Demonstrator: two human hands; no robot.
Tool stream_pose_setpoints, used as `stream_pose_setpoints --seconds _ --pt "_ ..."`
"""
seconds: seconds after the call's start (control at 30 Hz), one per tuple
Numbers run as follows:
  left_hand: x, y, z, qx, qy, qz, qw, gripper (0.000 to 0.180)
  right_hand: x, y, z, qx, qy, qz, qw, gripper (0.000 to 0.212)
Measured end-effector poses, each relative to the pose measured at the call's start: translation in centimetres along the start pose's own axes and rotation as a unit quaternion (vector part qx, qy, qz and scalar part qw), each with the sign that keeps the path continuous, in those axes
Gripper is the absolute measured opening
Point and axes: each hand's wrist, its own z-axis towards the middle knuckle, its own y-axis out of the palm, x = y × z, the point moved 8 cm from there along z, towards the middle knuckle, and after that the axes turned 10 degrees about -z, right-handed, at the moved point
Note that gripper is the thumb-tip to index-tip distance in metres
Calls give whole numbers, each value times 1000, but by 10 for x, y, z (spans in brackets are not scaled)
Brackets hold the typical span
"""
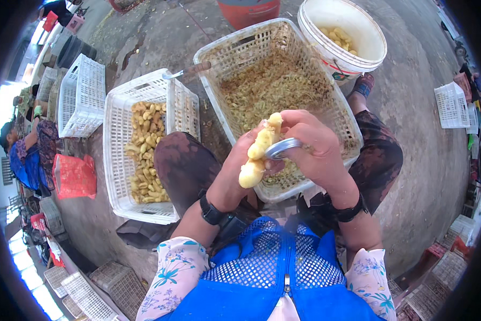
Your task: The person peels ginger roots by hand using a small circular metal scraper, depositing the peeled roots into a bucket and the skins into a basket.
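Note:
In front of me, my left hand (pixel 237 163) is closed round a knobbly piece of ginger (pixel 259 147), pale yellow and mostly bare of skin. My right hand (pixel 318 144) is closed on a shiny metal scraper (pixel 283 147) with a rounded edge, which lies against the ginger's side. The fingers hide the rest of that tool. Both hands are above a white plastic crate (pixel 213 93) whose bottom is covered with brownish-yellow peel scraps (pixel 272 88). At my left knee, another white crate (pixel 114 155) holds many ginger pieces (pixel 146 155).
A wooden-handled knife (pixel 189 70) rests across the left crate's far rim. A white bucket (pixel 369 51) with pale ginger stands beyond the scrap crate, near a red bucket (pixel 249 13). Further left are an upright crate (pixel 81 96), a red bag (pixel 74 176) and a seated person (pixel 29 144).

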Motion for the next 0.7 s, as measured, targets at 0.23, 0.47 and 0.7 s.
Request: stream_pose_setpoints --seconds 0.23,0.47,0.7 --pt "13 -16 -1 76 72 198 975 33 -9 6 -1 -15 -52 -84 995 18" --pt "12 9 -11 -76 48 217 972 49 3 -10 -9 -16 51 -91 994 21" --pt "13 1 -10 -57 34 283 957 49 3 -39 -7 15 29 -75 997 21"
